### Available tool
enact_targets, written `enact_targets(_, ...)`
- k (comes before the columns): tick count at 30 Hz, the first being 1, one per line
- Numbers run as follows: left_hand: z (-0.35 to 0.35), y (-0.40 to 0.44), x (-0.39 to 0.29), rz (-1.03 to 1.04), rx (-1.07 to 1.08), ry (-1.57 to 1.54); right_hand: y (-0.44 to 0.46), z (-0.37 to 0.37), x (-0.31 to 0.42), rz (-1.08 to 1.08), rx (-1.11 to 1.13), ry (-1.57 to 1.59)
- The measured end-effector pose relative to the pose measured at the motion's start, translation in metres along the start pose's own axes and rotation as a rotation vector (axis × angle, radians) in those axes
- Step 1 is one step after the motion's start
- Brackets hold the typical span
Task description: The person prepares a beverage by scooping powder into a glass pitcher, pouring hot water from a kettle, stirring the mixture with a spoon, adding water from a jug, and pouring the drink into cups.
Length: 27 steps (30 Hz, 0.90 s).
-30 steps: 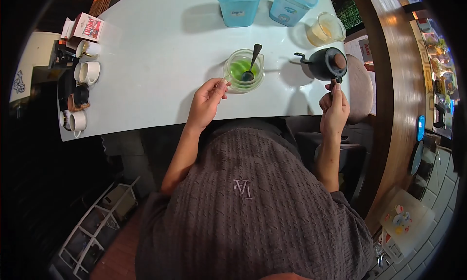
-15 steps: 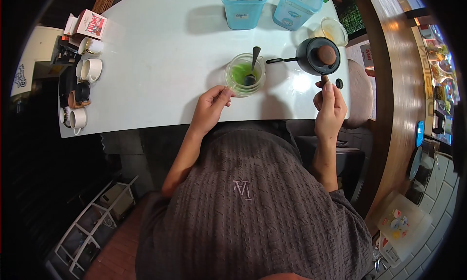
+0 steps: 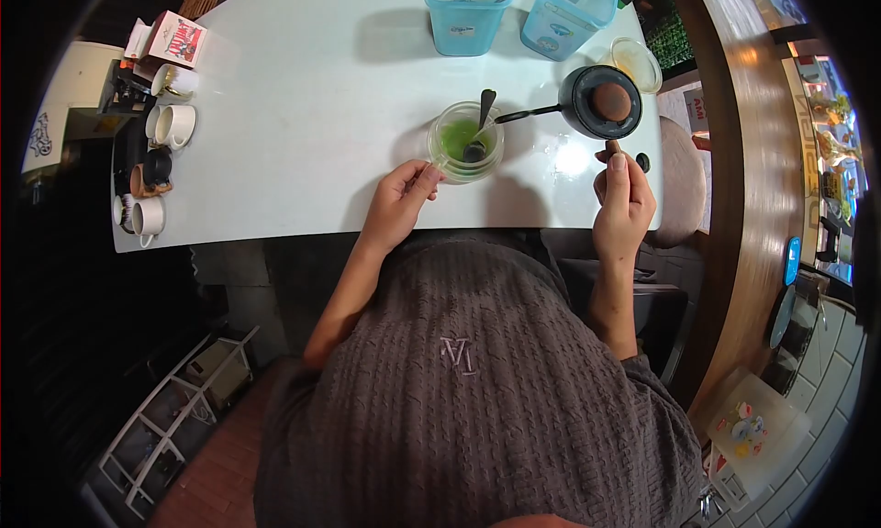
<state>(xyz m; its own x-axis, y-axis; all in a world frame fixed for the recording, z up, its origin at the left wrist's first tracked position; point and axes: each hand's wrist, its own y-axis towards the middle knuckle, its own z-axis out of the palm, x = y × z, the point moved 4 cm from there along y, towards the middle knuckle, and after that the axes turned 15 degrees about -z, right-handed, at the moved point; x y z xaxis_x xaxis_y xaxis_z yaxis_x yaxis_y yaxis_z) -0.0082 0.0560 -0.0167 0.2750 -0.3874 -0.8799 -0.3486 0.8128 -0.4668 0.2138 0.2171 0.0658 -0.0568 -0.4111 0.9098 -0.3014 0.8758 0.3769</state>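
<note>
My left hand point(image 3: 406, 196) pinches the handle of a clear glass cup point(image 3: 477, 172) that stands on the white table. Green liquid point(image 3: 453, 141) is inside it, and a dark spoon point(image 3: 486, 108) leans in the cup with its handle up. In my right hand point(image 3: 624, 193) is the handle of a black gooseneck kettle point(image 3: 576, 104) with a round wooden lid knob point(image 3: 610, 102). The kettle's thin spout points left, its tip at the cup's right rim. A thin pale streak runs from the tip down into the cup.
Two blue plastic tubs point(image 3: 463, 33) stand at the back, beside a clear round container point(image 3: 637, 62). A small black cap point(image 3: 642, 163) lies right of my right hand. White mugs point(image 3: 174, 126) and a box point(image 3: 177, 40) line the white table's point(image 3: 294, 133) left edge.
The kettle's spout tip has come left and slightly down to the cup's rim, and a pale streak now shows below it. My left hand stays on the cup handle.
</note>
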Motion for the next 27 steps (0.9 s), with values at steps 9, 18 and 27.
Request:
enact_targets(9,0.0,0.0002,-0.0008,-0.021,0.005,0.003,0.0033,-0.0039,-0.0033,0.005,-0.006,-0.011)
enact_targets(18,-0.0007,0.0009,-0.0001,-0.027,0.021,0.006,0.0078,-0.0046,-0.0031,-0.003,-0.018,0.033)
enact_targets(27,-0.0009,0.0013,0.0006,-0.027,0.015,-0.012,0.0091,-0.0054,-0.0027,-0.014,-0.03,-0.009)
